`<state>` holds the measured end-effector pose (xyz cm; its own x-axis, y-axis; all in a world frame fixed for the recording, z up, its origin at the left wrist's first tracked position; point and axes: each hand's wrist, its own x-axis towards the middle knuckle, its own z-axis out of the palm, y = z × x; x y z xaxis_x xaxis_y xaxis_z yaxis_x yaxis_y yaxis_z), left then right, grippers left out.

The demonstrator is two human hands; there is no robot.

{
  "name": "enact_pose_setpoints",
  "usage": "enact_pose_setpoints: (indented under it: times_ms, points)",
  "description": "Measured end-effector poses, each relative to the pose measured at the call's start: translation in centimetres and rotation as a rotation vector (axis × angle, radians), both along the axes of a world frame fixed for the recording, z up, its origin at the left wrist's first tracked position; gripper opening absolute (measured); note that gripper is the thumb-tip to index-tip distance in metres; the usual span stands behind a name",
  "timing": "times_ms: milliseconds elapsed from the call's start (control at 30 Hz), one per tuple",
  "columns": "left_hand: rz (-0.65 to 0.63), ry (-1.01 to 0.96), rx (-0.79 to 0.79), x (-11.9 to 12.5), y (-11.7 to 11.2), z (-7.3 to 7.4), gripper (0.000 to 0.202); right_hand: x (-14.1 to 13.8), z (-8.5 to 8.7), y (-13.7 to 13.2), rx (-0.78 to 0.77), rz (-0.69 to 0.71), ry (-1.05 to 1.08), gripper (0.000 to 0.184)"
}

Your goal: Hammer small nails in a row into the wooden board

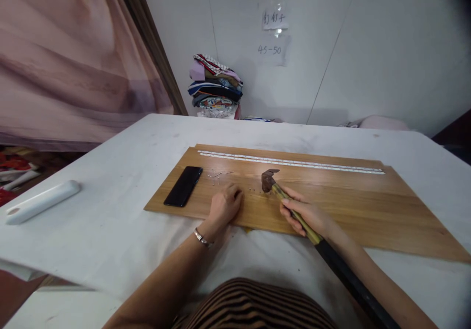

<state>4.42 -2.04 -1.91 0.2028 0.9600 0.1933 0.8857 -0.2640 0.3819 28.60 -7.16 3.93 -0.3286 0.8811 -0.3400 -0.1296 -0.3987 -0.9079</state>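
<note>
My right hand (300, 211) is wrapped round the handle of a claw hammer (271, 180) with a rusty brown head. The handle is yellowish near the head and black further back, passing over my right forearm. The hammer head is over a wooden board (331, 206). My left hand (225, 204) rests on the board with its fingers curled in, and anything inside them is hidden. Beyond it lie several loose nails (216, 176). A short row of small dark dots, perhaps nail heads, shows between my left hand and the hammer head.
A black phone (183, 186) lies on the board's left end. Two white measuring strips (290, 162) run along its far side. The board is on a white-covered table (121, 172). A white elongated object (43, 201) lies at left. Folded cloths (215, 86) are stacked by the wall.
</note>
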Motion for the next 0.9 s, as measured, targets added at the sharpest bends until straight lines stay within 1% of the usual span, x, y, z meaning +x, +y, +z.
enact_pose_setpoints:
  times_ms: [267, 433, 533, 767, 900]
  points:
    - [0.0, 0.041, 0.009, 0.2, -0.1, 0.3, 0.019, 0.0, 0.6, -0.3, 0.074, -0.013, 0.006, 0.061]
    - [0.0, 0.042, 0.002, 0.2, -0.1, 0.1, 0.018, -0.2, 0.0, -0.1, 0.038, 0.002, -0.032, 0.058]
    - [-0.002, 0.035, 0.004, 0.1, -0.1, 0.0, 0.018, -0.2, -0.2, 0.0, 0.019, -0.005, -0.039, 0.059]
    - [0.009, 0.045, -0.016, 0.2, -0.1, 0.1, 0.018, 0.1, 0.8, -0.4, 0.07, -0.021, 0.002, 0.065]
    - [0.004, 0.041, -0.008, 0.2, -0.2, 0.2, 0.019, -0.1, 0.7, -0.3, 0.059, -0.023, -0.019, 0.063]
